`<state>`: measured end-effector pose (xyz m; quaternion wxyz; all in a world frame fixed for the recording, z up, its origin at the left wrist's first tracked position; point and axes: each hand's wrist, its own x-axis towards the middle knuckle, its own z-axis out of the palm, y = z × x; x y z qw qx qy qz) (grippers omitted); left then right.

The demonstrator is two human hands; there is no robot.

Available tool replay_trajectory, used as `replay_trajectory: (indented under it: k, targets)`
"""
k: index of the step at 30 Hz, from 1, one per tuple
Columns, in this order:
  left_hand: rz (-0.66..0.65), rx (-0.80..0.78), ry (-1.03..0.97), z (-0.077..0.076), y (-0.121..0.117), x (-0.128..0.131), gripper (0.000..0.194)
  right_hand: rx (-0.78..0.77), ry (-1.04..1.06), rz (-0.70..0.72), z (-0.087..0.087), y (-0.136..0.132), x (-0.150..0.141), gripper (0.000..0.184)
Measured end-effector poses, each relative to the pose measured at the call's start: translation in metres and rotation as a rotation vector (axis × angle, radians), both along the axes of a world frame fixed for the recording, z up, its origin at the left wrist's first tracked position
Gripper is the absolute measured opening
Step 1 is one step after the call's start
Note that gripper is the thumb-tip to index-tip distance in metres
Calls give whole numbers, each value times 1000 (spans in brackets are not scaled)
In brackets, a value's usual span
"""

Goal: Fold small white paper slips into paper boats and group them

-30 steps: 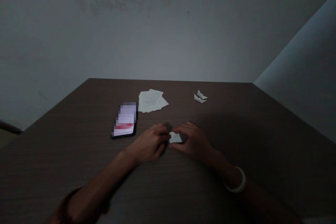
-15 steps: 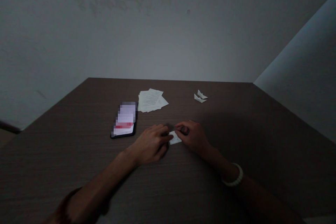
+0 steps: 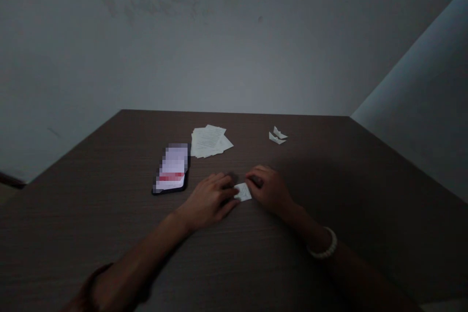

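Note:
A small folded piece of white paper (image 3: 243, 192) lies on the dark wood-grain table (image 3: 314, 234) between my hands. My left hand (image 3: 210, 201) is at its left edge, fingers pointing toward it. My right hand (image 3: 268, 187) is curled at its right side, with the fingertips against or just over the paper. Neither hand clearly lifts it, and the shadowed fingers hide how firmly they press. A white beaded bracelet (image 3: 323, 244) circles my right wrist.
Left of my hands lies a black smartphone (image 3: 171, 168) with a blurred screen. A loose stack of printed papers (image 3: 209, 141) sits further back. Two small folded paper boats (image 3: 278, 136) stand near the far edge, and a wall rises behind the table.
My right hand has drawn slightly right and back from the paper, leaving more of the paper showing. My left hand has barely moved, and the view has shifted very slightly.

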<state>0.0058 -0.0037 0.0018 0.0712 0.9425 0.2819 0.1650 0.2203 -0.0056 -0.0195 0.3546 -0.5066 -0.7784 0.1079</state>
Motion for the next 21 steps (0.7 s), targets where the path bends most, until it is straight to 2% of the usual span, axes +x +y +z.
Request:
replay_trajectory:
  k: [7, 11, 18, 21]
  targets:
    - [79, -1, 9, -2, 0, 2, 24, -7, -91, 105, 4, -6, 2, 10]
    - [121, -36, -18, -2, -1, 3, 34, -36, -62, 109, 5, -5, 2, 15]
    - [117, -134, -103, 0, 0, 3, 22, -78, 14, 138, 3, -5, 1, 17]
    - [142, -184, -194, -2, 0, 3, 24, -90, 87, 131, 2, -6, -2, 15]
